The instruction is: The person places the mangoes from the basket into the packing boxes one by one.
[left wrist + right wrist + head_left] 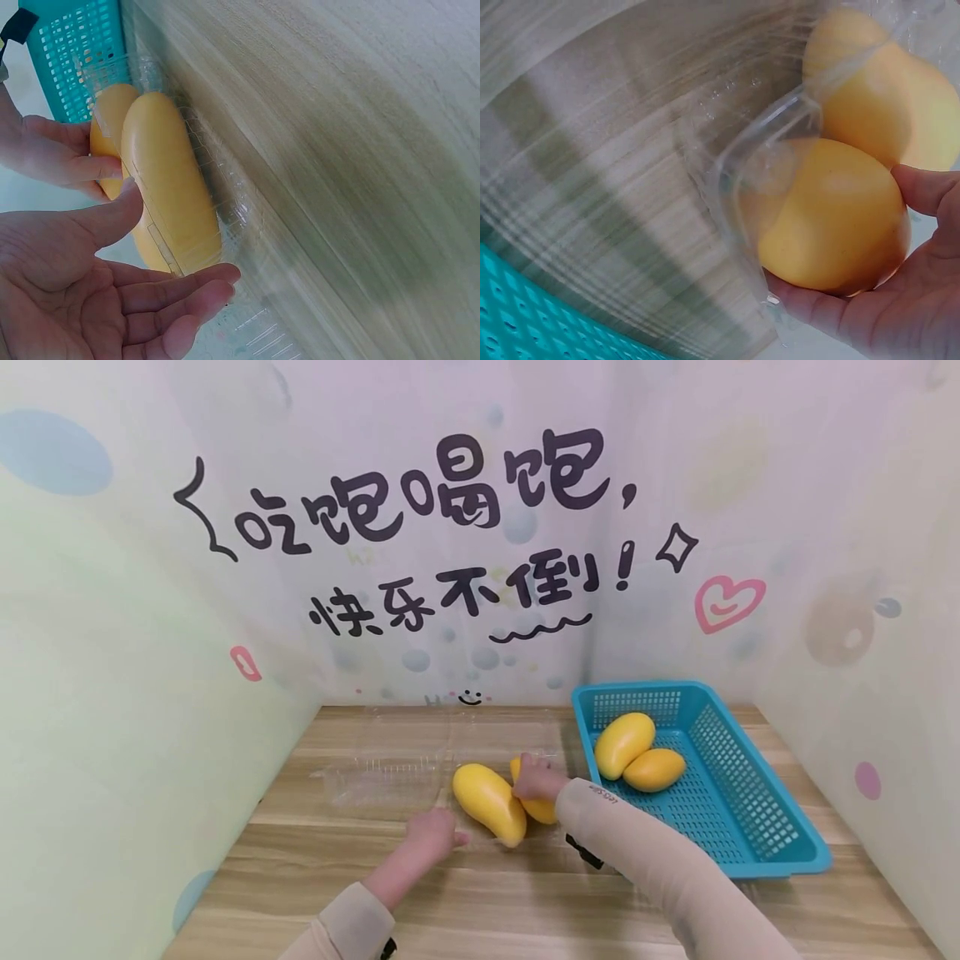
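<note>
A clear plastic clamshell box lies on the table with two yellow mangoes in its right part. My right hand grips the right-hand mango, thumb on one side and fingers on the other, inside the clear wall. The other mango lies right beside it, long and pale yellow. My left hand is at the box's near side, palm turned up, thumb and fingers spread apart at the clear rim close to that left-hand mango. In the head view, the left hand stands just left of the mangoes.
A blue perforated basket stands to the right, holding two mangoes at its left side. The box's clear lid stretches behind toward the back wall. White printed walls enclose the wooden table at the back and sides.
</note>
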{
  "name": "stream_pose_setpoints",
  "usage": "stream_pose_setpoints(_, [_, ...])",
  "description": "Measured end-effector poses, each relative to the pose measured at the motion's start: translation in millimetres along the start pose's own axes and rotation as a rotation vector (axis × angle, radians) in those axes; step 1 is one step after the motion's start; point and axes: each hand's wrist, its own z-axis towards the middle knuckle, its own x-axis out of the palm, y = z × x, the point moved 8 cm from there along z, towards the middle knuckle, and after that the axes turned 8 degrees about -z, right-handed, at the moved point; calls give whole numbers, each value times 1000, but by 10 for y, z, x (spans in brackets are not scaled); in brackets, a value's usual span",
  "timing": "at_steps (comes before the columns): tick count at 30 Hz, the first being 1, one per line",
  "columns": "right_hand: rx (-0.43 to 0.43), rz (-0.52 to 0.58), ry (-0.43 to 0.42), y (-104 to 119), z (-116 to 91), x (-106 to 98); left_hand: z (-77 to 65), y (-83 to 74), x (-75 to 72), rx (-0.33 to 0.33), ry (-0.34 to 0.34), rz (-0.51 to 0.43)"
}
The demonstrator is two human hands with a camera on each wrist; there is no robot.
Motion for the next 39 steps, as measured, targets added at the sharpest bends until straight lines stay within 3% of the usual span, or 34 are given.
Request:
stream_pose_setpoints(13, [15,43,29,-24,11,119,17,18,25,-6,7,-1])
stream_pose_setpoints(21, [-33,39,-7,10,11,79,18,14,17,0,-7,10])
stream_pose_setpoints(24, [-95,6,-80,48,30,-48,14,12,17,5,-6,9])
stream_pose_setpoints(27, [-134,-52,-218,93,44,-267,10,8,10,15,-12,3])
stream_pose_setpoints(30, [-116,-95,-342,104,64,-462,11,11,10,20,-15,-2])
stream_pose_setpoints(33, [-70,-59,-415,77,90,-584,15,12,10,19,-17,-7])
stream_pose_setpoints(39, [-35,-37,-504,-49,174,-594,22,5,25,18,-13,-18])
